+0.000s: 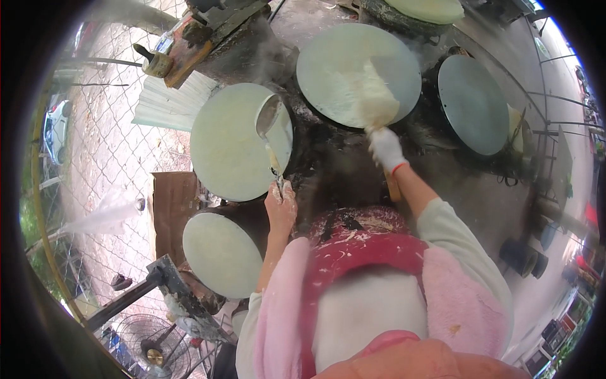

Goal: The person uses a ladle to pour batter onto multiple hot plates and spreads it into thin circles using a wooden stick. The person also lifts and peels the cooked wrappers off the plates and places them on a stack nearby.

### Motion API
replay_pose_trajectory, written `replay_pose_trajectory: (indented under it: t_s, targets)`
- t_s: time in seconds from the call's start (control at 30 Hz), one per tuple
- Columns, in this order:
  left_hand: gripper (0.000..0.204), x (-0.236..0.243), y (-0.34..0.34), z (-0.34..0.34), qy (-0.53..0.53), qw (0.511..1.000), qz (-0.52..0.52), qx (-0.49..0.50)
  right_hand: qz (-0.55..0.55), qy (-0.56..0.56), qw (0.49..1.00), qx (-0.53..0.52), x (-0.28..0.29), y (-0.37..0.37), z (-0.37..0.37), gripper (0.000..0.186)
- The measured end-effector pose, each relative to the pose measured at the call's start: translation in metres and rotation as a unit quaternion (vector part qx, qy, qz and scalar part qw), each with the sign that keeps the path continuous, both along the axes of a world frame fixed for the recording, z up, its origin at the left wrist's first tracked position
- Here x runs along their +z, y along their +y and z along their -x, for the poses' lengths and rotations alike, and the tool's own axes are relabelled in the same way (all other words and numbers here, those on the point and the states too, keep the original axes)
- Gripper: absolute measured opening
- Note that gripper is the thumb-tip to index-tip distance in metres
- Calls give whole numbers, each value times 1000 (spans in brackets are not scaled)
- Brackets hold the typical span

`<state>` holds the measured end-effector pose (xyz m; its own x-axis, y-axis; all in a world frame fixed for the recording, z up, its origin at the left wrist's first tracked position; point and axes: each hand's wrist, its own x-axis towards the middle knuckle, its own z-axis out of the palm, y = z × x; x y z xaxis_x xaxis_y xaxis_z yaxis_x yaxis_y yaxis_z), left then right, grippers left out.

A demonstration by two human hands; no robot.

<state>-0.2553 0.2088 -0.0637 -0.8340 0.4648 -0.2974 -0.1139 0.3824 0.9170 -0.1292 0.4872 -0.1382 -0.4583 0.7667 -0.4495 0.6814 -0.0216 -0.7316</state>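
Down low, a bare left hand (282,201) with white smears on its skin is closed around the handle of a long metal ladle with a round bowl (267,117); the ladle points away from the person, and its bowl is over a big, round, pale green-white plate (221,148) on the left, close to that plate's right edge; I cannot tell if the bowl touches the top.

The right hand (386,149) wears a white glove with a red edge at the wrist; it is closed around the handle of a wide, flat, pale cream tool (380,104); the wide end of the tool is over the lower part of a big, round, pale grey-green plate (331,72) in the top middle; the tool is a bit blurry there, and whitish streaks lie on the plate around it.

More round plates sit near; a smooth blue-grey round plate (473,104) is on the right, and a smaller pale green round plate (221,256) is at the lower left; a brown cardboard sheet (175,218) stands just beside the left plates; the person has on a dark pink apron with white splashes (366,249); a round wire-cage fan (151,347) is at the bottom left.
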Motion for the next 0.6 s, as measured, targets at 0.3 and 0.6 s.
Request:
replay_pose_trajectory:
  t_s: [0.3, 0.6]
  targets:
    - [15, 42, 69, -62, -72, 995, -8, 61, -146, -93, 980, 94, 15, 99, -41, 37]
    - [13, 62, 106, -114, -86, 988, 17, 127, -106, -176, 909, 362, 26, 93, -94, 37]
